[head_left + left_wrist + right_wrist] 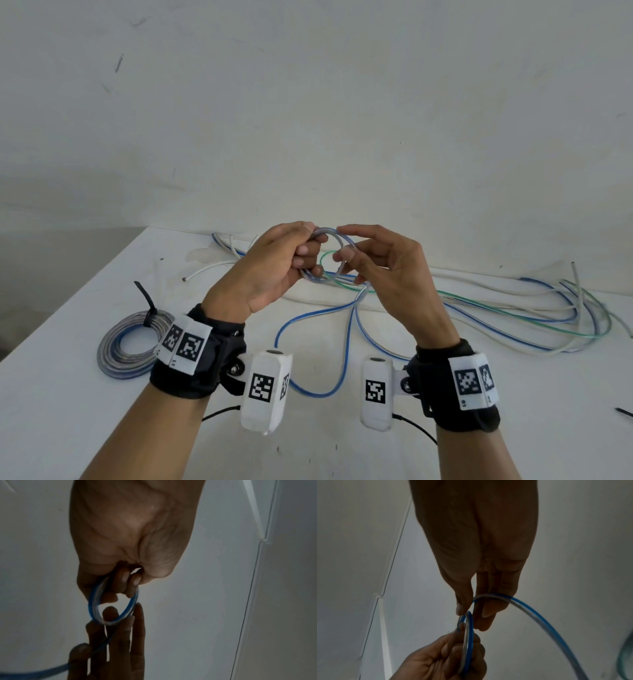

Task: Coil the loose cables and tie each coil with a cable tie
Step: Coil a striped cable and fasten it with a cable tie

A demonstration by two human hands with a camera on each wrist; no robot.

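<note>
My left hand (308, 246) grips a small coil of blue-and-clear cable (337, 236) held up above the table, fingers curled through the ring. My right hand (344, 241) pinches the coil's right side between thumb and forefinger. In the left wrist view the coil (90, 604) hangs from the left hand (126, 582). In the right wrist view the loose strand (530, 609) runs over the fingers of the right hand (471, 609) and away to the right. The cable's tail (308, 389) loops down across the table between my wrists.
A finished grey-blue coil (113, 356) bound with a black cable tie (148, 308) lies at the left on the white table (85, 428). Several loose blue, green and white cables (513, 308) sprawl at the back right. A black cable tie's tip (624, 413) shows at the right edge.
</note>
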